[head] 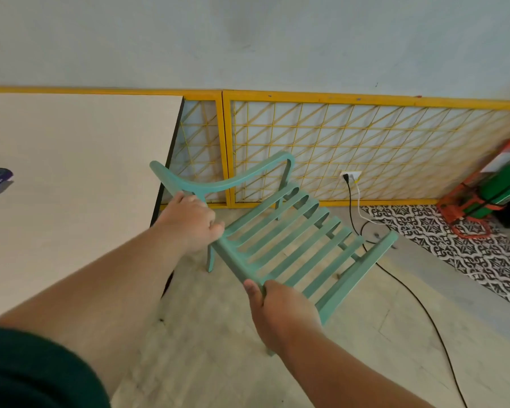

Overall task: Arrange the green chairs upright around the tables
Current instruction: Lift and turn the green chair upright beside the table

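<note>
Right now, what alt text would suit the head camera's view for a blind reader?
A left hand and a right hand grip a green slatted chair beside a pale table. Behind stands a yellow lattice fence.

One green chair [359,275], one table [71,187], two hands [189,222] [283,316]

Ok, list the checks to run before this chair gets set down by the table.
1. Grip of left hand on green chair, by the armrest: ok.
2. Grip of right hand on the seat edge: ok.
3. Chair upright: not ok, the seat is tilted.
4. Armrest free of the table edge: cannot tell.
5. Black cable out from under the legs: cannot tell, it runs on the floor behind the seat.
</note>
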Tool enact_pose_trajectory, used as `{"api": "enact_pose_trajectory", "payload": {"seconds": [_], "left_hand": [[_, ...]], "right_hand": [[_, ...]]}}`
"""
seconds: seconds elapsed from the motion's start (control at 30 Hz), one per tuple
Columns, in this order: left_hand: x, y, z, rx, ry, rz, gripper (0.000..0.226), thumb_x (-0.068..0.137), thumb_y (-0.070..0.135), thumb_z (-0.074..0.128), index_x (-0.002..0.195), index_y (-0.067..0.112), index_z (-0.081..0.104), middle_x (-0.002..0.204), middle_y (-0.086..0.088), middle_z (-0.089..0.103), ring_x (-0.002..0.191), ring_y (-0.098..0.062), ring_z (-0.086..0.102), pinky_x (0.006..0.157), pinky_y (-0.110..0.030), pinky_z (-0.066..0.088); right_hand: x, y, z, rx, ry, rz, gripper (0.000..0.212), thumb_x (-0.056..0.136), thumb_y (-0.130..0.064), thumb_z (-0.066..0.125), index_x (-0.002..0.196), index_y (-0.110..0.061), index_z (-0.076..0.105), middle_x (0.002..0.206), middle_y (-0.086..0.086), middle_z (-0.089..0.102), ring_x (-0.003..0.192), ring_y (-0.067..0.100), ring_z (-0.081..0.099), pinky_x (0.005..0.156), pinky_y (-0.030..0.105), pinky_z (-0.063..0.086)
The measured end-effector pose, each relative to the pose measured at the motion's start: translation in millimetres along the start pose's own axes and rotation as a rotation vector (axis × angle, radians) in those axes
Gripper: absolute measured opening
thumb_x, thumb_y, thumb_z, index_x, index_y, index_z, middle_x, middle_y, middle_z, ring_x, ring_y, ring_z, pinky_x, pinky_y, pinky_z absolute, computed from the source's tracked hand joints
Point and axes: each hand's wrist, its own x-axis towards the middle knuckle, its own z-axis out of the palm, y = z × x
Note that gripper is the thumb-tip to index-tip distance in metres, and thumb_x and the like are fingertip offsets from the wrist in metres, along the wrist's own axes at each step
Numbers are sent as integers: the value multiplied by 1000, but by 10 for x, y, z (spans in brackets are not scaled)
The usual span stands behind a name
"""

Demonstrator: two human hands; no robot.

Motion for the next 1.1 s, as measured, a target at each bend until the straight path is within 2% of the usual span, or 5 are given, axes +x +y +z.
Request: {"api": "enact_pose_trajectory", "payload": {"seconds": [0.13, 0.23, 0.4, 0.57, 1.1], "left_hand": [[127, -40, 46, -16, 52, 41, 61, 79, 53, 10, 51, 21, 54, 59, 3, 56, 77, -22, 51, 115, -47, 32], [127, -23, 116, -82, 142, -7, 51, 80, 46, 12, 46, 23, 42, 58, 2, 50, 78, -26, 48, 96, -46, 43], [133, 13, 146, -83, 128, -69, 48, 88, 42, 21, 55, 23, 50, 68, 1, 50, 89, -27, 46, 94, -44, 42], [141, 43, 166, -23, 147, -101, 77, 79, 42, 1, 78, 18, 74, 76, -1, 56, 89, -25, 48, 106, -45, 40], [-89, 291, 170, 31, 144, -140, 56, 97, 35, 22, 81, 16, 72, 76, -2, 53, 84, -25, 50, 94, -43, 46]], "right_hand": [[78, -2, 67, -51, 41, -8, 71, 86, -83, 7, 77, -28, 50, 71, -7, 58, 62, 14, 56, 51, 33, 38], [118, 2, 93, -54, 59, -9, 70, 87, -83, 10, 76, -28, 52, 70, -7, 59, 62, 14, 58, 53, 33, 43], [127, 7, 83, -51, 46, -14, 67, 89, -81, 15, 77, -28, 54, 70, -7, 61, 63, 15, 59, 55, 33, 48], [163, 16, 80, -48, 47, -54, 64, 91, -79, 19, 78, -27, 55, 71, -7, 61, 63, 16, 60, 56, 33, 48], [-92, 167, -33, -63, 41, -116, 60, 99, -71, 29, 71, -23, 53, 65, -3, 57, 55, 16, 54, 49, 33, 42]]}}
